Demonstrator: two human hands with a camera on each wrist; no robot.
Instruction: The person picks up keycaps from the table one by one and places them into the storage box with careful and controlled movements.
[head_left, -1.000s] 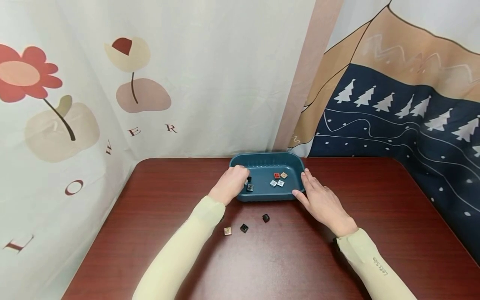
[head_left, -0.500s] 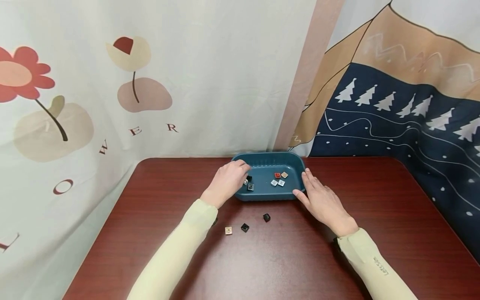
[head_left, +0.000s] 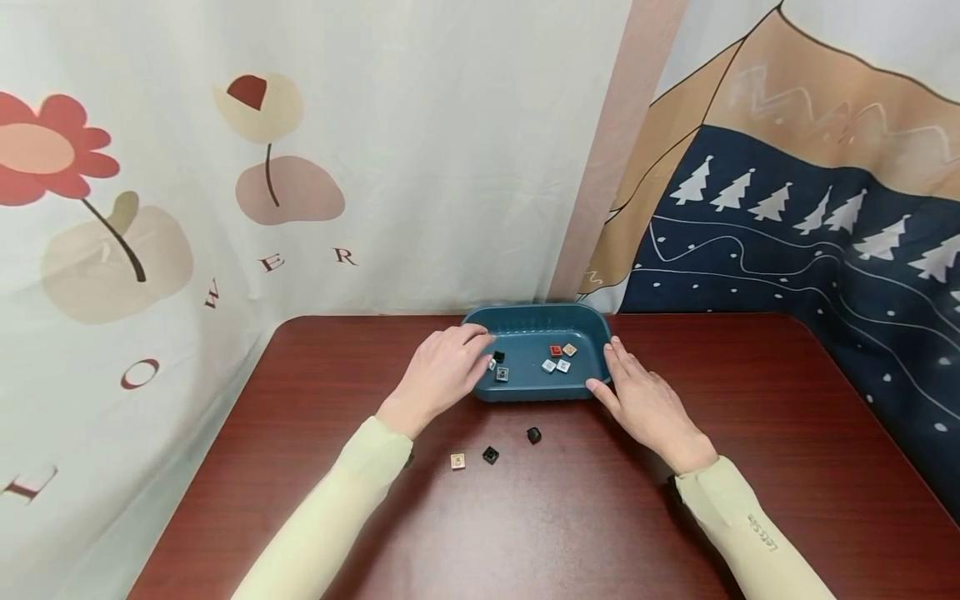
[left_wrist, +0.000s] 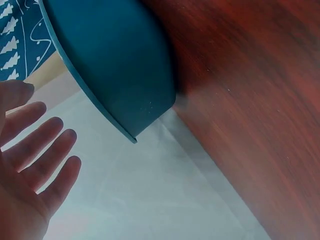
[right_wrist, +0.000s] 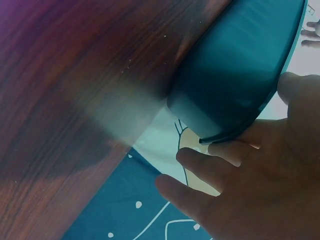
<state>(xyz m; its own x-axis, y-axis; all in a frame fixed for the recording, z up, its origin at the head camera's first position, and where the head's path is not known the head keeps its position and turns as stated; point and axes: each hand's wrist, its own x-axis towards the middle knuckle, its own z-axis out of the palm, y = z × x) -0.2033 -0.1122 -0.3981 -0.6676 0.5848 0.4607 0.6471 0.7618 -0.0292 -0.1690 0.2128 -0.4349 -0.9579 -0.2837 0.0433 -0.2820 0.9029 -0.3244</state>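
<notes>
A blue-green plastic tray (head_left: 540, 393) stands at the far edge of the table. My left hand (head_left: 438, 367) hangs over its left end, fingers loosely bent and parted; the left wrist view shows the palm (left_wrist: 25, 200) with nothing in it. Near those fingers, a dark keycap (head_left: 502, 375), a black keycap (head_left: 498, 357) and a partly hidden white one lie inside. Toward the tray's right half sit a red keycap (head_left: 555, 351), a tan keycap (head_left: 570, 350) and two white keycaps (head_left: 563, 366). My right hand (head_left: 648, 404) rests its extended fingers and thumb against the right end of the rim.
In front of the tray on the reddish-brown table (head_left: 570, 533) lie a beige keycap (head_left: 457, 461), a black keycap (head_left: 491, 455) and another black keycap (head_left: 534, 435). Printed curtains (head_left: 450, 167) hang right behind the table and along its sides.
My left hand, earlier curled over the tray's left end, has loosened its fingers and drawn back to the left and slightly nearer. My right hand and the tray have stayed put.
</notes>
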